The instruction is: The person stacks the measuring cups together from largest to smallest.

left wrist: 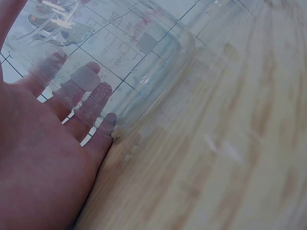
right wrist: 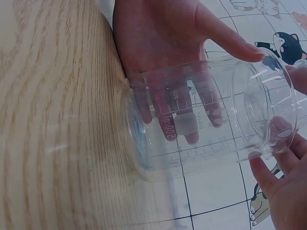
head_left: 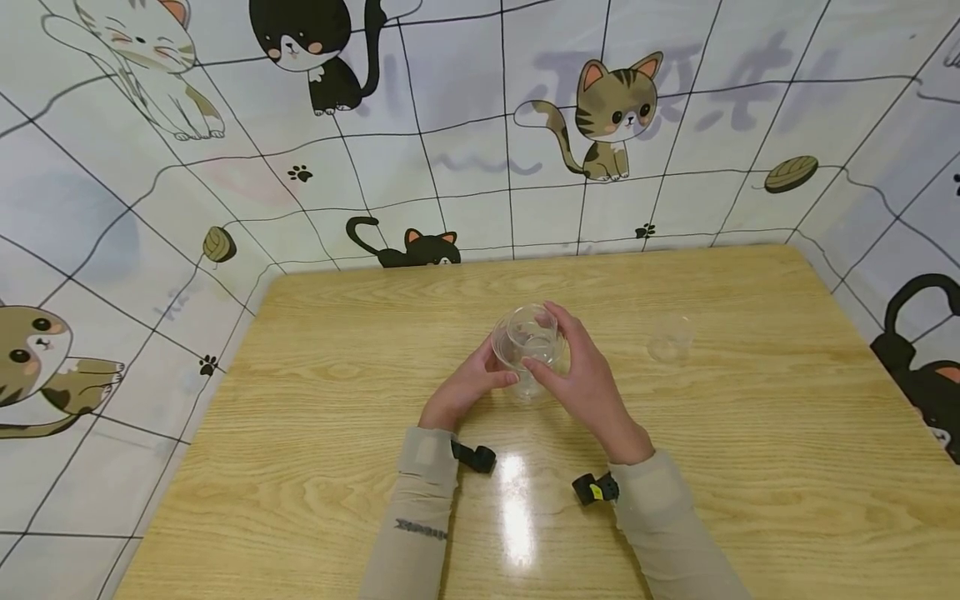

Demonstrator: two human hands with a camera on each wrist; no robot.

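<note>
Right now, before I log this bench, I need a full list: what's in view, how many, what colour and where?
500 ml beaker: one, clear, upright on the table
Smaller beaker-like vessel: one, clear, at that beaker's mouth
Separate small vessel: one, clear, on the table's right side
Table: one, light wood, beneath everything
Wall covering: white, black-lined, behind and beside the table, printed with several cats, paw prints and two yarn balls
Wrist cameras: two, black, at the cuffs
Sleeves: two, beige
Hands: two, left round the beaker, right gripping the smaller vessel
</note>
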